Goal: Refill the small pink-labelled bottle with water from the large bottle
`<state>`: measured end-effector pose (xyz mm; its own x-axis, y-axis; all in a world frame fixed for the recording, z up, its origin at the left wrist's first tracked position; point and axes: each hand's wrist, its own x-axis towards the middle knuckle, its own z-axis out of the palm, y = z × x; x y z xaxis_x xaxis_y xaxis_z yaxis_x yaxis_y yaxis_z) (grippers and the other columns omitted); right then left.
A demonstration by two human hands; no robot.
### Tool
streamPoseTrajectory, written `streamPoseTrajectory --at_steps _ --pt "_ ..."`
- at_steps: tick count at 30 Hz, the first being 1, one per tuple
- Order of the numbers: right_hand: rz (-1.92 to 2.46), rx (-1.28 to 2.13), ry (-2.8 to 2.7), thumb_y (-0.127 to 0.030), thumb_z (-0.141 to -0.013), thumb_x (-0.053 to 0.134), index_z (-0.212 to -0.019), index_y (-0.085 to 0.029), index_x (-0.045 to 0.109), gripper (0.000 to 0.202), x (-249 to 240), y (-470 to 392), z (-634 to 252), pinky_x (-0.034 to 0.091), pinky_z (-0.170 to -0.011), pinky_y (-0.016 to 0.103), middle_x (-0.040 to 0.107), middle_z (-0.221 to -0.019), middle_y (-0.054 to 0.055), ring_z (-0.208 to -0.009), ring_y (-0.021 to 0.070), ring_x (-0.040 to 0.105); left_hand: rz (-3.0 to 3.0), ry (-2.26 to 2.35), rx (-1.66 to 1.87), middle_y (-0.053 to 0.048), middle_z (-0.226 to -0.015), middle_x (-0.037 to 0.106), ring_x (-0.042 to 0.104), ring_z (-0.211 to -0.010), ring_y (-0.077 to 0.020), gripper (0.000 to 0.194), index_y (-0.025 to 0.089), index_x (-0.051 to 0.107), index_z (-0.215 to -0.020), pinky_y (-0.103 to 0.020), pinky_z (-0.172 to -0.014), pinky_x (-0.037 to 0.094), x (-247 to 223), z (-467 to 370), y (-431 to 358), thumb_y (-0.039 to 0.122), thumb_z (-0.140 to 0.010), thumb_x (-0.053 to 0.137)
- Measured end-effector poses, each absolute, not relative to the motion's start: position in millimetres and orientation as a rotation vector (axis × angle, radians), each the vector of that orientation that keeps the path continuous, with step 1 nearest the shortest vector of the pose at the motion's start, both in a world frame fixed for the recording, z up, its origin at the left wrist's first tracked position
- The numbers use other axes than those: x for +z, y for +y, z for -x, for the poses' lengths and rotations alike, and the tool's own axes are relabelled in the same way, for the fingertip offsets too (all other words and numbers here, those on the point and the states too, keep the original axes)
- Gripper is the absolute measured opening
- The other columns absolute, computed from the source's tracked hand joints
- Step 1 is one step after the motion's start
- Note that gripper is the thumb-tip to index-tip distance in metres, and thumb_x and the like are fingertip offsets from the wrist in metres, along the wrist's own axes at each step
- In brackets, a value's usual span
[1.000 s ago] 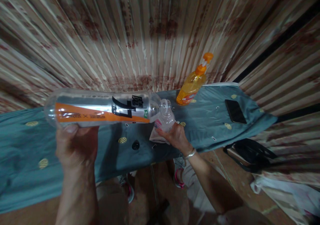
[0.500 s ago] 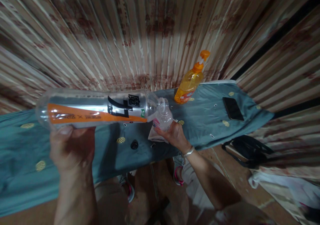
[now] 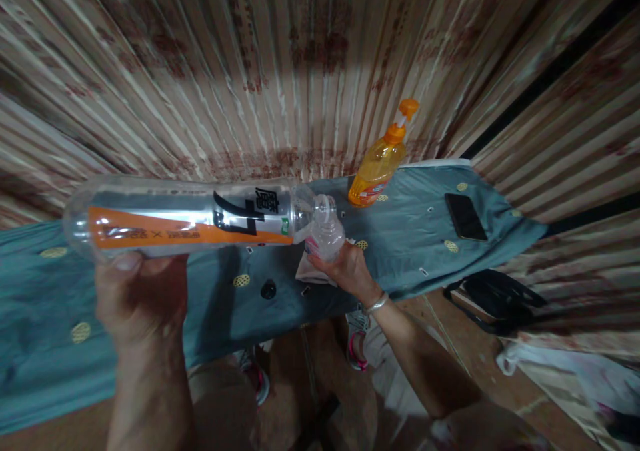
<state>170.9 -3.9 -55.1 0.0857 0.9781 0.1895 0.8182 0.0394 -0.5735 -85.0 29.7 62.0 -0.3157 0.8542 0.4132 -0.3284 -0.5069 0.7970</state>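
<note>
A large clear plastic bottle [image 3: 185, 219] with an orange and silver label lies level in the air, its neck pointing right. My left hand [image 3: 143, 301] is closed on its underside near the base. Wrapped round a smaller clear plastic bottle [image 3: 327, 237] is my right hand [image 3: 347, 271], which wears a silver bracelet at the wrist. The small bottle stands nearly upright, and the large bottle's mouth meets its open neck; whether liquid flows I cannot tell. A pale cloth [image 3: 311, 273] shows beneath the small bottle. On the table lies a small black cap [image 3: 269, 289].
An orange pump bottle [image 3: 377, 171] stands at the back of the table covered in green cloth [image 3: 400, 264]. A phone [image 3: 465, 216] lies farther right. Pleated curtains [image 3: 280, 71] hang behind, and a black bag [image 3: 495, 302] rests on the floor at right.
My left hand and the large bottle have shifted slightly left. The small bottle and my right hand stay almost where they were.
</note>
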Motion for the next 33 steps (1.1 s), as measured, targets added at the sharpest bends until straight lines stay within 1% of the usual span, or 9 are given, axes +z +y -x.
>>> streamPoseTrajectory --at_steps 3,8,11,15,19,22,26,29,33 --pt "1.828 0.453 -1.722 -0.042 -0.087 0.087 -0.119 -0.025 0.076 0.038 -52.5 -4.0 -171.1 0.065 -0.082 0.038 0.082 -0.097 0.009 -0.092 0.0275 0.08 -1.099 0.773 1.92 0.0 -0.094 0.076 0.067 -0.127 -0.0332 0.06 0.04 0.075 -0.121 -0.058 -0.124 0.047 62.1 84.2 28.9 0.028 -0.062 0.069" --pt "1.84 0.476 -1.727 -0.036 -0.086 0.088 -0.12 -0.026 0.077 0.038 -51.7 -4.2 -171.0 0.064 -0.086 0.041 0.081 -0.099 0.009 -0.096 0.0286 0.08 -1.092 0.788 1.908 0.0 -0.091 0.076 0.067 -0.126 -0.033 0.059 0.038 0.076 -0.119 -0.057 -0.123 0.048 64.2 82.2 27.4 0.028 -0.061 0.07" --pt "1.835 0.472 -1.719 -0.039 -0.086 0.088 -0.121 -0.026 0.077 0.039 -53.2 -4.1 -171.3 0.065 -0.085 0.041 0.081 -0.096 0.008 -0.094 0.028 0.08 -1.07 0.804 1.906 0.001 -0.09 0.076 0.066 -0.129 -0.033 0.058 0.04 0.077 -0.116 -0.055 -0.124 0.047 65.3 81.4 27.1 0.027 -0.06 0.07" --pt "1.836 0.435 -1.747 -0.044 -0.087 0.088 -0.117 -0.023 0.077 0.038 -53.5 -4.0 -171.1 0.065 -0.084 0.037 0.082 -0.098 0.009 -0.094 0.0276 0.081 -1.094 0.798 1.911 0.0 -0.091 0.076 0.065 -0.131 -0.0334 0.058 0.041 0.076 -0.117 -0.057 -0.124 0.047 65.6 80.9 26.7 0.028 -0.061 0.069" --pt "1.874 0.427 -1.725 -0.045 -0.085 0.088 -0.118 -0.018 0.075 0.044 -51.9 -4.1 -170.6 0.064 -0.083 0.036 0.083 -0.1 0.013 -0.095 0.0285 0.082 -1.061 0.794 1.921 -0.001 -0.095 0.078 0.064 -0.135 -0.0349 0.056 0.038 0.078 -0.115 -0.059 -0.126 0.046 65.3 81.0 26.2 0.028 -0.06 0.072" --pt "1.857 0.445 -1.71 -0.045 -0.085 0.088 -0.117 -0.017 0.074 0.045 -51.8 -3.7 -171.4 0.065 -0.085 0.038 0.083 -0.102 0.015 -0.098 0.03 0.082 -1.038 0.78 1.932 -0.001 -0.097 0.079 0.063 -0.137 -0.0357 0.056 0.036 0.078 -0.113 -0.059 -0.125 0.047 64.0 81.8 27.9 0.029 -0.058 0.075" --pt "1.82 0.451 -1.729 -0.044 -0.086 0.088 -0.116 -0.02 0.075 0.041 -53.8 -2.8 -172.6 0.067 -0.083 0.042 0.083 -0.1 0.013 -0.095 0.0309 0.081 -1.066 0.726 1.943 -0.001 -0.1 0.078 0.064 -0.134 -0.0352 0.06 0.036 0.076 -0.117 -0.06 -0.122 0.049 61.0 84.6 31.8 0.03 -0.058 0.077" --pt "1.837 0.428 -1.75 -0.042 -0.086 0.088 -0.119 -0.019 0.076 0.043 -55.5 -2.5 -172.2 0.066 -0.085 0.041 0.083 -0.101 0.014 -0.097 0.0316 0.081 -1.073 0.705 1.931 -0.002 -0.097 0.077 0.065 -0.133 -0.035 0.059 0.034 0.077 -0.115 -0.058 -0.121 0.051 60.4 86.7 32.9 0.029 -0.057 0.08" --pt "1.837 0.355 -1.805 -0.041 -0.087 0.086 -0.129 -0.018 0.074 0.049 -56.4 -3.2 -171.9 0.066 -0.086 0.04 0.082 -0.1 0.014 -0.097 0.0311 0.081 -1.074 0.74 1.923 -0.002 -0.092 0.076 0.065 -0.133 -0.034 0.052 0.033 0.079 -0.108 -0.054 -0.121 0.051 62.4 87.1 31.2 0.028 -0.056 0.082"
